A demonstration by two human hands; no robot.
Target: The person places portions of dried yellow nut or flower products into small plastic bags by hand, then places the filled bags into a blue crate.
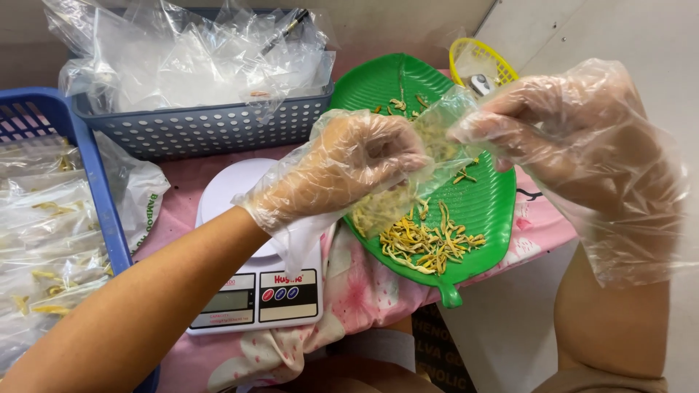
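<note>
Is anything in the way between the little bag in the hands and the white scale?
Nothing visible. The small clear bag is held by the left hand and right hand above the green leaf tray; the scale sits just left, its plate bare.

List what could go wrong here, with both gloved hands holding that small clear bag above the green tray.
1. The small bag, held between left hand and right hand, may tip and drop yellow strips past the green tray.
2. The loose gloves could slip on the thin plastic.
3. The tray overhangs the table edge and might get knocked.
</note>
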